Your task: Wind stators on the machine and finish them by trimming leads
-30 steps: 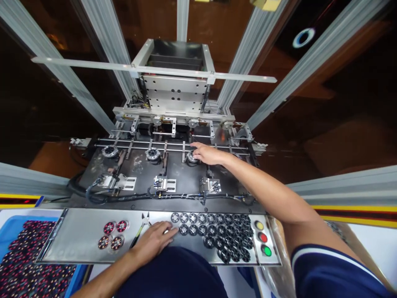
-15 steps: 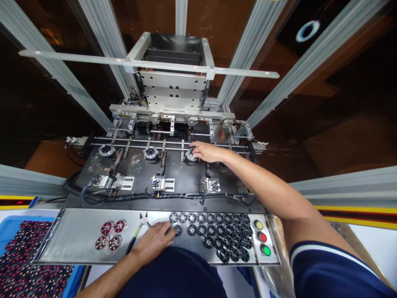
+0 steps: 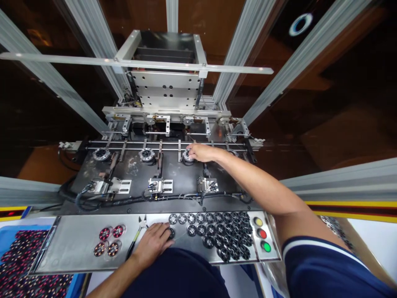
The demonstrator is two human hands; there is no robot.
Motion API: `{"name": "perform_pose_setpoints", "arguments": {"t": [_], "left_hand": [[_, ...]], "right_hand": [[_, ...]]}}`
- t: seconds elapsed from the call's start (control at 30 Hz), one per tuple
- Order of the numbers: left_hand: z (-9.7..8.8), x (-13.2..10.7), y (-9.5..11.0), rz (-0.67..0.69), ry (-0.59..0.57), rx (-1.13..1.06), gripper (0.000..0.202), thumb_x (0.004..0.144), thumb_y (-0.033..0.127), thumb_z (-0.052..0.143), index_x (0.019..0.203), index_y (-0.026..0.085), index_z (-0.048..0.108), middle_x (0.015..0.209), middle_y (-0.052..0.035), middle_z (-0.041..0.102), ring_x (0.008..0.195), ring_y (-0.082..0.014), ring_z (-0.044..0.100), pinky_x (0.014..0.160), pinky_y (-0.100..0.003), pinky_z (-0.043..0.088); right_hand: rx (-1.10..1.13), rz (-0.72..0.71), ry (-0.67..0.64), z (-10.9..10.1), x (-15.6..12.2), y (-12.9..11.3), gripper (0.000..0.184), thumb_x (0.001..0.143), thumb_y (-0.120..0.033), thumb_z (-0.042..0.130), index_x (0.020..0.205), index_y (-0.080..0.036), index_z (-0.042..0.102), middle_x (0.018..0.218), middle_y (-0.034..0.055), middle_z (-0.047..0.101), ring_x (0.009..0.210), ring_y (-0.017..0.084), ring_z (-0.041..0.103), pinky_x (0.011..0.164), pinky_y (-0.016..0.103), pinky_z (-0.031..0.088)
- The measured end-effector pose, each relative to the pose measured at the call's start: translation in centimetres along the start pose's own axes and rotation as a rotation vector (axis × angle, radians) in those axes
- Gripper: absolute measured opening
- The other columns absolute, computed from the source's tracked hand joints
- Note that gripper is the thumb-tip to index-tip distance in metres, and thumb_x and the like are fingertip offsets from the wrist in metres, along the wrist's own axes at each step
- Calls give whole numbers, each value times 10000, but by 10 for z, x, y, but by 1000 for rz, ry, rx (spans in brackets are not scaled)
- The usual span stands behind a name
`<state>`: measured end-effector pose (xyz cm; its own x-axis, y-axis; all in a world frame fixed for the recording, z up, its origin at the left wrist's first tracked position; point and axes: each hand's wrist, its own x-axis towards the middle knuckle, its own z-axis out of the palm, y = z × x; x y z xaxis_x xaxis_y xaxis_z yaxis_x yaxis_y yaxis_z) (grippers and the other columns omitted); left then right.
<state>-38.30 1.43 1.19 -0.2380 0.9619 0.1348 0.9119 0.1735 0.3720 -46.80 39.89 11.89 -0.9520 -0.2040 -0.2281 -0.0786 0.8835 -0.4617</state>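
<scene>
My right hand (image 3: 201,152) reaches over the machine bed to the third round holder (image 3: 187,159). Its fingers are bent together on top of the holder; what they pinch is hidden. On the metal tray (image 3: 74,231), my left hand (image 3: 154,241) has its fingers closed around the edge of a black stator core (image 3: 170,233). Rows of bare black stator cores (image 3: 210,229) lie to its right. Several wire-wound stators (image 3: 113,248) lie to its left. A pair of side cutters (image 3: 136,236) rests beside my left hand. Two more holders (image 3: 147,155) stand farther left, each with a round part.
Yellow, red and green buttons (image 3: 266,246) sit at the tray's right end. A blue bin (image 3: 34,227) full of wound stators stands at lower left. Clamps and cables (image 3: 124,202) cross the bed's front. A clear bar (image 3: 155,64) spans the machine above.
My right fingers have curled down onto the third holder. My left hand has drawn the black stator core slightly left, away from its row. The whole view has shifted a little.
</scene>
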Motion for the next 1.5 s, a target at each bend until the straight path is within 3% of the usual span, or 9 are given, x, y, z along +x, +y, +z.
{"name": "perform_pose_setpoints", "arguments": {"t": [0.3, 0.47, 0.7, 0.8, 0.93, 1.03, 1.13, 1.37, 1.5], "left_hand": [[-11, 3, 3, -74, 107, -173, 157, 931, 325, 520, 930, 221, 637, 1009, -94, 762, 896, -238, 743, 797, -374, 599], [-51, -1, 8, -258, 109, -308, 225, 905, 320, 592, 1099, 213, 552, 942, -65, 749, 781, -173, 731, 693, -261, 588], [-118, 6, 17, -516, 131, -664, 279, 945, 324, 521, 1193, 199, 551, 1132, -109, 696, 1056, -204, 675, 896, -296, 528], [-141, 10, 25, -561, 244, -829, 297, 909, 354, 580, 1150, 182, 585, 1096, -113, 699, 1019, -208, 673, 905, -316, 517], [-159, 4, 37, -556, 432, -929, 316, 777, 376, 747, 973, 182, 594, 1003, -89, 710, 930, -207, 676, 841, -312, 524], [-163, -4, 45, -533, 433, -956, 321, 732, 374, 792, 887, 186, 583, 967, -71, 708, 909, -206, 672, 815, -304, 521], [-163, -10, 55, -480, 393, -975, 292, 742, 362, 790, 865, 189, 589, 910, -48, 696, 876, -189, 663, 791, -282, 512], [-155, -11, 73, -456, 432, -1084, 356, 809, 486, 693, 1007, 207, 597, 891, -41, 706, 826, -176, 694, 722, -255, 563], [-151, -23, 67, -501, 428, -897, 271, 785, 397, 737, 964, 201, 686, 906, -59, 765, 842, -199, 734, 741, -251, 594]], "right_hand": [[-119, 39, 185, -1, -36, -15, 321, 906, -84, 537, 1205, -137, 642, 1423, 140, 523, 1379, 278, 415, 1126, 489, 367], [-127, -8, 101, 0, -61, -15, 796, 676, 135, 466, 1381, -229, 528, 1547, 34, 396, 1482, 238, 234, 1177, 451, 304], [-133, -5, 77, 1, -60, -16, 804, 677, 123, 465, 1372, -275, 534, 1525, 36, 427, 1448, 277, 318, 1126, 535, 349], [-146, -25, 162, -5, -64, -45, 639, 782, 60, 486, 1358, -207, 553, 1515, 113, 436, 1446, 305, 317, 1134, 579, 319], [28, -246, 411, 1, -87, -126, 524, 929, -242, 569, 1435, -206, 439, 1506, 144, 429, 1404, 277, 380, 1145, 541, 340], [308, -559, 424, 22, -111, -191, 654, 849, -414, 693, 1417, -207, 444, 1295, 145, 585, 1210, 255, 549, 1022, 453, 487], [378, -633, 465, 50, -125, -232, 562, 868, -336, 682, 1370, -178, 485, 1071, 134, 644, 964, 220, 609, 836, 375, 557], [321, -517, 801, 86, -139, -251, 470, 844, -165, 653, 1299, -160, 538, 949, 143, 672, 851, 241, 603, 709, 398, 542], [469, -452, 527, 70, -149, -248, 309, 857, -254, 672, 1134, -116, 679, 1182, 189, 641, 1075, 253, 613, 931, 412, 518]]}}
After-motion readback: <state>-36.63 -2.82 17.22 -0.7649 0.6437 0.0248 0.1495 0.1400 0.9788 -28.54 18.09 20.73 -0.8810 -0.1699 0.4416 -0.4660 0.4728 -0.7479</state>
